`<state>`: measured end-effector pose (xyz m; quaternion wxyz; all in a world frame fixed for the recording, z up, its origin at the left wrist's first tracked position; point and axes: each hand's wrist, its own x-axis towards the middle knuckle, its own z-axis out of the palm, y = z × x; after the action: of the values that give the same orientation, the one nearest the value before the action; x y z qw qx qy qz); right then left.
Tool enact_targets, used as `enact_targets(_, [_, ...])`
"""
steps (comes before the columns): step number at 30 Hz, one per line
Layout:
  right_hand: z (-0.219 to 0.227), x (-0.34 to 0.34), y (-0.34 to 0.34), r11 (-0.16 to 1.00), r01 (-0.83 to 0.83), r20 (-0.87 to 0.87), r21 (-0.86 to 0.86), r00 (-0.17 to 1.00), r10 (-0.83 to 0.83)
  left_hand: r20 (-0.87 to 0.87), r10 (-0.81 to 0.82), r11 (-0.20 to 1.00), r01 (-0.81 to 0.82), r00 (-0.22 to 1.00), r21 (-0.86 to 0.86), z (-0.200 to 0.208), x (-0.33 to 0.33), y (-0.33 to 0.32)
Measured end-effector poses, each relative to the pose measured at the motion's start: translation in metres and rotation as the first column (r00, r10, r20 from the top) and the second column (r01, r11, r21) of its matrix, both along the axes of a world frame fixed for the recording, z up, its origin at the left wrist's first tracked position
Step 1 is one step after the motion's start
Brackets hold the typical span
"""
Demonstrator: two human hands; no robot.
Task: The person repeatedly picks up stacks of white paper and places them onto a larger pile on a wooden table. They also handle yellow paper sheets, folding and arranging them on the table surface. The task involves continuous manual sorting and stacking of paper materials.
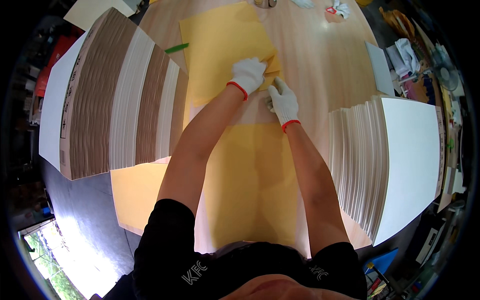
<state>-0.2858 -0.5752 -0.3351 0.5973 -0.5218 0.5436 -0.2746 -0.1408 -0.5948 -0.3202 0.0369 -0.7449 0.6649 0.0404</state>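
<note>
My left hand [248,74], in a white knit glove with a red cuff, is closed on the near right corner of a yellow paper sheet [220,42] at the far side of the table. That corner is creased and lifted around its fingers. Close beside it on the right, my right hand [285,101], gloved the same way, has its index finger stretched forward and its other fingers loosely curled. Nothing shows in its grasp. A second yellow sheet [252,185] lies flat between my forearms, nearer to my body.
At the left stands a tall stack of brown and white boards [127,95], with another yellow sheet [137,192] below it. A white-topped stack [410,155] rises at the right. A green strip [177,48] lies by the far sheet. Crumpled gloves [341,9] rest farther back.
</note>
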Motion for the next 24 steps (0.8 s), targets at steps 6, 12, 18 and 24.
enact_targets(6, [-0.007, 0.0, 0.0, 0.998, -0.012, -0.025, -0.064, 1.0, 0.01, -0.171, 0.112, 0.988, -0.128, 0.979, -0.083, 0.001, 0.001, -0.001])
enact_targets(12, [-0.001, -0.002, 0.003, 1.0, -0.012, 0.0, -0.02, 1.0, 0.012, -0.408, 0.095, 0.665, -0.363, 0.908, -0.653, 0.081, 0.031, 0.017])
enact_targets(18, [0.019, -0.001, 0.013, 0.999, -0.047, 0.088, 0.025, 0.995, 0.045, -0.49, -0.287, 0.409, -0.357, 0.823, -0.84, 0.154, 0.013, 0.105])
enact_targets(24, [0.021, -0.044, 0.048, 0.972, -0.056, 0.519, 0.23, 0.852, -0.074, -0.665, -0.299, 0.802, -0.197, 0.684, -0.564, 0.174, -0.028, 0.259])
